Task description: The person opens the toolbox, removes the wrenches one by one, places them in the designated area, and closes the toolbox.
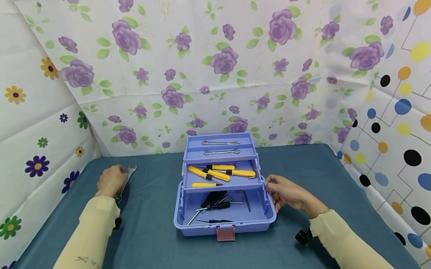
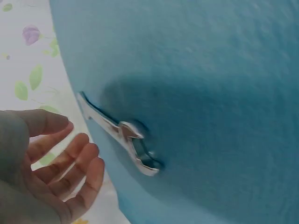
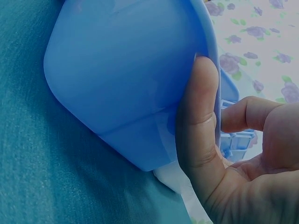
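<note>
A silver wrench (image 1: 131, 170) lies on the cloth at the left, its open jaw showing large in the left wrist view. My left hand (image 1: 112, 181) hovers over it, fingers loosely bent; in the left wrist view a gap separates the fingertips from the wrench (image 2: 122, 135). An opened blue-purple toolbox (image 1: 225, 229) stands mid-table. At its right side my right hand (image 1: 288, 193) pinches the rim, thumb on one face and a finger along the outer wall (image 3: 126, 70). Yellow-handled screwdrivers (image 1: 242, 173) fill the middle tray; two wrenches (image 1: 221, 152) rest in the upper one.
Hex keys (image 1: 246, 201) and black-handled tools (image 1: 218, 205) lie in the toolbox's bottom compartment. A reddish latch (image 1: 225, 233) hangs at its front. Blue-green cloth (image 1: 152, 249) covers the table, with patterned curtains (image 1: 205, 70) behind and on both sides.
</note>
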Available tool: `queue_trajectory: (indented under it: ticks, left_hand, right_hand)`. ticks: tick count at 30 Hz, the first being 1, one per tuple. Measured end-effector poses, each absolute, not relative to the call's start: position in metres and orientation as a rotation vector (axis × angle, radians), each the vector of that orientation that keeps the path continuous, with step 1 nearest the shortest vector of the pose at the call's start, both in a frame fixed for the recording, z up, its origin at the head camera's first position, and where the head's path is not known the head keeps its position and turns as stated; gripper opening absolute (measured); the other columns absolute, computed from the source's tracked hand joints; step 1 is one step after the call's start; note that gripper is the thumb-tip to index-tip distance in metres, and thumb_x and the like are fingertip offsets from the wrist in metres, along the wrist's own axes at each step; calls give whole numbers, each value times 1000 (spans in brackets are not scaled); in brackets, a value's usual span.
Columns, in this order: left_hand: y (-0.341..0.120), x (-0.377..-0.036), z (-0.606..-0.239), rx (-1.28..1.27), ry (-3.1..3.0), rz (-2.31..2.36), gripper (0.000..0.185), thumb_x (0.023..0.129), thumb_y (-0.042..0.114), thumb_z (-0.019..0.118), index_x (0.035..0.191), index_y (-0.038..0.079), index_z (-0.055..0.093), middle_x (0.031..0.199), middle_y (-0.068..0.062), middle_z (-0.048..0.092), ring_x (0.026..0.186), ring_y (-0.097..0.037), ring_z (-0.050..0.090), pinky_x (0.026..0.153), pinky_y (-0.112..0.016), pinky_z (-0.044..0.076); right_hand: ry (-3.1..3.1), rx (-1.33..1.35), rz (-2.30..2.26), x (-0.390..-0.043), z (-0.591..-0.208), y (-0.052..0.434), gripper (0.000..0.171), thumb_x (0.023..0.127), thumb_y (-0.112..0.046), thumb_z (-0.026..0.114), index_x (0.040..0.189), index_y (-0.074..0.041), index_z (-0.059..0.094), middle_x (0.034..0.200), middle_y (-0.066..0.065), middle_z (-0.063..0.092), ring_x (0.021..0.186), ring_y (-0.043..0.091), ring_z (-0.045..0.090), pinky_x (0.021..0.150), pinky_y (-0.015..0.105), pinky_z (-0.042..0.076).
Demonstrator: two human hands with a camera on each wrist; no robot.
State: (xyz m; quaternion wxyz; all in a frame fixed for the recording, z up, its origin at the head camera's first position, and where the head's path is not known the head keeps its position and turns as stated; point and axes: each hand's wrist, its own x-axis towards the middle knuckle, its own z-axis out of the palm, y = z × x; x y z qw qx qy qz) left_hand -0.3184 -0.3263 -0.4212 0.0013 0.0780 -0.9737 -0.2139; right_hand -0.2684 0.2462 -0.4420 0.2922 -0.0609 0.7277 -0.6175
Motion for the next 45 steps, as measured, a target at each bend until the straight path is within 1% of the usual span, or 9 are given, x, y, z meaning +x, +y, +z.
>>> queue_trajectory:
  ticks: [4,11,15,22,25,28,32,39,45]
  left_hand:
    - [-317,-324,-413,187,-3002,-756,38,107,16,45,133,-3,63,129,-33,61,98,-45,63,72,-54,51]
    - [-298,-333,-393,48,-2966,-898,37,110,20,47,135,-1,64,131,-30,63,113,-45,62,89,-57,52]
    - [-289,-335,-379,-116,-2952,-985,37,111,21,47,135,-2,63,126,-30,65,106,-40,66,83,-50,55]
    - [-270,-340,-343,-345,-2978,-1197,42,113,25,46,142,-2,58,120,-22,67,93,-20,64,74,-33,55]
    - [-257,-342,-324,-453,-2985,-1238,43,114,24,45,144,-5,56,123,-24,66,98,-22,65,78,-34,57]
    - [-242,-345,-307,-559,-3003,-1240,46,114,27,44,146,-5,53,129,-25,64,105,-29,64,87,-44,58]
    - [-220,-349,-291,-631,-3026,-1256,45,114,31,44,147,1,54,133,-23,62,111,-32,62,97,-52,55]
    - [-196,-353,-278,-681,-3031,-1291,43,113,30,48,147,5,56,131,-19,63,113,-31,61,89,-38,56]
    - [-185,-355,-274,-703,-3054,-1240,43,112,30,49,147,5,56,131,-21,64,110,-30,61,88,-39,56]
  right_hand:
    - [1945,-159,-1644,-268,-441,246,26,107,-20,51,120,-1,39,80,12,59,57,19,60,51,36,59]
    - [1957,-159,-1643,-267,-441,246,25,105,-18,51,119,-1,40,81,13,59,57,19,60,52,37,59]
    - [1957,-169,-1642,-267,-441,246,25,105,-18,51,119,-1,40,81,13,59,58,19,60,52,37,60]
    - [1944,-189,-1641,-268,-441,244,23,106,-18,50,117,-1,39,78,12,57,56,19,59,52,36,59]
    - [1946,-189,-1638,-268,-441,245,23,106,-18,50,117,-1,39,77,12,58,55,19,60,52,36,59]
    - [1945,-181,-1639,-268,-441,245,22,105,-17,50,117,-1,39,77,12,58,55,19,60,52,36,60]
    - [1942,-176,-1642,-268,-441,245,23,105,-16,50,118,-1,38,78,12,58,55,18,59,52,36,60]
    - [1940,-172,-1643,-267,-441,245,23,106,-17,50,119,-2,38,78,12,58,56,19,60,52,36,60]
    - [1940,-179,-1639,-267,-440,245,25,105,-17,50,119,-1,38,78,12,59,56,18,60,53,35,60]
